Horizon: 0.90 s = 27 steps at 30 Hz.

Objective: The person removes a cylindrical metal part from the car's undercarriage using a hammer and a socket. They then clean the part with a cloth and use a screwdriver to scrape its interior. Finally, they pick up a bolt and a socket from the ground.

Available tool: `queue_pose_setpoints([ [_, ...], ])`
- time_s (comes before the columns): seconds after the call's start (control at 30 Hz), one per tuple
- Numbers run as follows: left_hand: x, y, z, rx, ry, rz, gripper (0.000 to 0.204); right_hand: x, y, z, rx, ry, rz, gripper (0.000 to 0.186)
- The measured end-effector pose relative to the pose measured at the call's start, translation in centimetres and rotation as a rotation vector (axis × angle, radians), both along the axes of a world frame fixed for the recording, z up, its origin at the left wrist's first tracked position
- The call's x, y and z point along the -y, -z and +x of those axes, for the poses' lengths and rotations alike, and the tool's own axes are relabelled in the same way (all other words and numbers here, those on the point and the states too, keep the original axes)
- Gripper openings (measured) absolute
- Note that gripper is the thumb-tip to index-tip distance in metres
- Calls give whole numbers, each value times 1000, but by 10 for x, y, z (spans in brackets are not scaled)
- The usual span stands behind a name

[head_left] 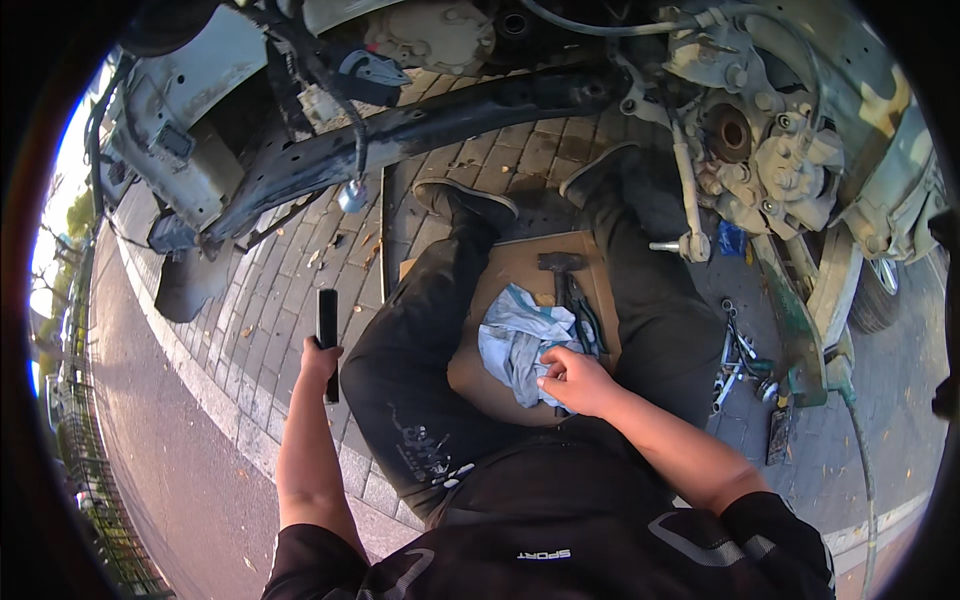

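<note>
My left hand [320, 357] is closed round a long, flat black bar-shaped object [327, 318], held upright out to the left of my knee. What kind of object it is, I cannot make out. Between my legs, my right hand [578, 383] has its fingers curled on the right part of a crumpled pale blue-grey rag [515, 335]. The rag lies on a sheet of brown cardboard [480, 378]. Beside it on the cardboard are a hammer [560, 262], its handle partly covered, and dark green-handled pliers [588, 318].
A dark metal crossmember [430, 130] of a stripped vehicle spans ahead of my feet. At the right hang a tie rod [686, 180] and a wheel hub assembly [775, 150]. Several wrenches [735, 360] lie right of my leg, near a green stand [800, 330]. A connector [351, 195] dangles at left.
</note>
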<state>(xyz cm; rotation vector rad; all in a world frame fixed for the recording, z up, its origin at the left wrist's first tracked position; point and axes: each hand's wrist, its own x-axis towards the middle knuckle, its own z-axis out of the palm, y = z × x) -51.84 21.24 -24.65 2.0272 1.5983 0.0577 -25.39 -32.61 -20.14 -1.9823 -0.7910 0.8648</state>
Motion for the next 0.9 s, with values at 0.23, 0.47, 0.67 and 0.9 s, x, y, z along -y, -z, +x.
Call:
queue_pose_setpoints([
  [0.23,-13,138,-5,182,-52,-126,81,0,-9,6,-5,44,-40,51],
  [0.47,-73,148,-19,-51,270,149,80,34,-56,7,215,179,303,30],
  [0.67,-97,60,30,338,140,62,55,199,-103,109,671,942,201,13],
  [0.9,-12,-5,129,255,516,-46,50,353,4,118,414,832,-579,22],
])
